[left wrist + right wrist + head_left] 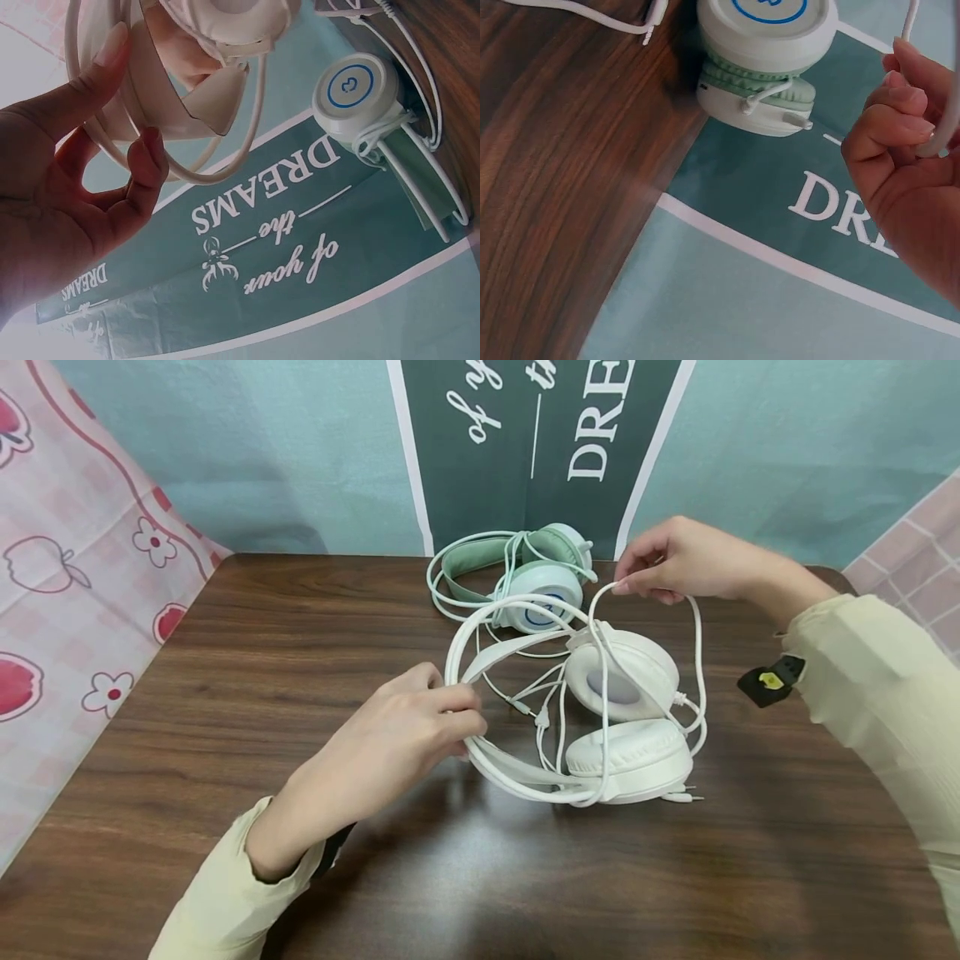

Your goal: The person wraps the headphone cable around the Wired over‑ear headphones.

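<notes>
White over-ear headphones (633,760) are held tilted over the table, ear cups to the right. My left hand (408,727) grips their headband (517,785) at the left end, thumb and fingers round it; the left wrist view shows the thumb across the band. Between thumb and fingers my right hand (667,564) pinches the white cable (700,643), raised above the cups. Part of that cable loops along the headband and in front of the ear cups. White plugs (682,797) show just beyond the lower cup.
Behind them, a second pair of headphones, white and green (543,597), lies at the table's back edge with its cable wound round it. Thin cable ends and a plug (517,704) lie on the wooden table (225,693). A lettered curtain (337,460) hangs behind.
</notes>
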Tool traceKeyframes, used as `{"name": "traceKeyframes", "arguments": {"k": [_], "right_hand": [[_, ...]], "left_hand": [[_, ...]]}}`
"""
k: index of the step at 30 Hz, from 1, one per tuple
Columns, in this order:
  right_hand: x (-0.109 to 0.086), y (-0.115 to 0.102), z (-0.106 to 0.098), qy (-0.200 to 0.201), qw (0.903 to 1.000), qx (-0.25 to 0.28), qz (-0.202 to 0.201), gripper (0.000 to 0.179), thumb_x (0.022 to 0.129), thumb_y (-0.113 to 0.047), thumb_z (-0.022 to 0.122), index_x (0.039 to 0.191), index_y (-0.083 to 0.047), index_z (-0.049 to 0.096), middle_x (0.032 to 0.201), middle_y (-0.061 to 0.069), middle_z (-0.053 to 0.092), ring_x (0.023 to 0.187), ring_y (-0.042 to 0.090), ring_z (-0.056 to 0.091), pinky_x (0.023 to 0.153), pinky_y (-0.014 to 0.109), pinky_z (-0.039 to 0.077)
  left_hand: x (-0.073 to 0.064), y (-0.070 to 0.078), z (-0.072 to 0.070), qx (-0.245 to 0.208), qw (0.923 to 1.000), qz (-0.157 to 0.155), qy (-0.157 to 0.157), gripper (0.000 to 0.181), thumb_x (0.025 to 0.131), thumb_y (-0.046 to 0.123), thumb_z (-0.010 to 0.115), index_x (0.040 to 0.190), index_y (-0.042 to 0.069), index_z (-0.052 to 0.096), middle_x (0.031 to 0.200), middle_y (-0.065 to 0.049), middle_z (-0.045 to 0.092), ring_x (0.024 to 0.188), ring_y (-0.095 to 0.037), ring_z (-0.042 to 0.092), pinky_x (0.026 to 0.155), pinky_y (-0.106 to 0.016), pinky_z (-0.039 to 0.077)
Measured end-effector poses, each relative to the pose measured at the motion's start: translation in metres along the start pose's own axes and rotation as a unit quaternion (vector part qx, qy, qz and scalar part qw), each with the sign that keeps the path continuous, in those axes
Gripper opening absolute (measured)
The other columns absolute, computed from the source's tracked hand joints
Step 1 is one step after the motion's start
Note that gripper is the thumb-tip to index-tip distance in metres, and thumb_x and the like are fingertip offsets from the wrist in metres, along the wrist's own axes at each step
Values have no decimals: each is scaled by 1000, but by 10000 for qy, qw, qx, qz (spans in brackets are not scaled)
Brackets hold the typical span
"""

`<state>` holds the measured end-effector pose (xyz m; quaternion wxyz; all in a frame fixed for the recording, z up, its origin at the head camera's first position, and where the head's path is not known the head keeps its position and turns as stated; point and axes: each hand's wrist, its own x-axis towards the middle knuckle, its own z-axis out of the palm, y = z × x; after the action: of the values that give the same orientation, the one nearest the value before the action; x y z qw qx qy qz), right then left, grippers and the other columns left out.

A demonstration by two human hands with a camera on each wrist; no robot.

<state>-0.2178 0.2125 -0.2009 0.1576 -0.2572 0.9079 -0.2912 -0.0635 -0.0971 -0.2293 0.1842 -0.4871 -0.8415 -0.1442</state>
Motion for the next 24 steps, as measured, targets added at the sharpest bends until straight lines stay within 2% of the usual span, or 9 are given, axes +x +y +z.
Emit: {"name": "traceKeyframes", "arguments": {"k": [7, 11, 14, 18, 21, 24], "right_hand": [[-5, 14, 5, -281, 9993, 109, 224, 10, 85, -14, 65, 88, -4, 65, 60, 10, 51, 46, 17, 45, 42, 28, 39], [-7, 15, 7, -119, 9993, 202, 290, 10, 86, -10, 62, 91, -3, 66, 61, 8, 54, 45, 16, 45, 43, 28, 39], [-9, 14, 7, 11, 9988, 291, 394, 12, 87, -5, 58, 95, 0, 67, 68, 7, 58, 46, 17, 48, 43, 28, 42], [-12, 16, 8, -49, 9963, 623, 586, 17, 88, -1, 55, 100, 4, 65, 77, 6, 61, 51, 19, 52, 47, 30, 46], [-14, 17, 11, -81, 9929, 950, 708, 18, 88, 3, 52, 101, 7, 64, 77, 7, 61, 53, 19, 54, 50, 31, 49], [-17, 20, 13, -8, 9926, 1004, 688, 18, 87, 5, 51, 99, 7, 64, 75, 7, 61, 57, 16, 55, 52, 30, 49]], "left_hand": [[-7, -3, 2, -226, 9986, -97, 465, 21, 65, 16, 77, 82, 13, 65, 86, 5, 60, 65, -18, 44, 60, -26, 35], [-9, -5, 1, -322, 9967, -259, 706, 22, 65, 15, 77, 84, 12, 66, 87, 3, 61, 68, -18, 47, 60, -27, 39], [-9, -5, 1, -353, 9956, -362, 785, 22, 66, 14, 77, 86, 11, 66, 88, 3, 61, 69, -19, 49, 61, -28, 40], [-9, -6, 0, -321, 9955, -429, 784, 22, 66, 14, 76, 85, 11, 66, 88, 3, 61, 69, -19, 48, 62, -28, 39], [-9, -7, 0, -251, 9953, -482, 806, 22, 65, 12, 77, 84, 10, 66, 87, 2, 61, 69, -19, 49, 62, -28, 40], [-10, -9, -1, -168, 9943, -561, 890, 21, 66, 10, 78, 83, 10, 66, 87, 2, 61, 71, -20, 50, 63, -29, 41]]}}
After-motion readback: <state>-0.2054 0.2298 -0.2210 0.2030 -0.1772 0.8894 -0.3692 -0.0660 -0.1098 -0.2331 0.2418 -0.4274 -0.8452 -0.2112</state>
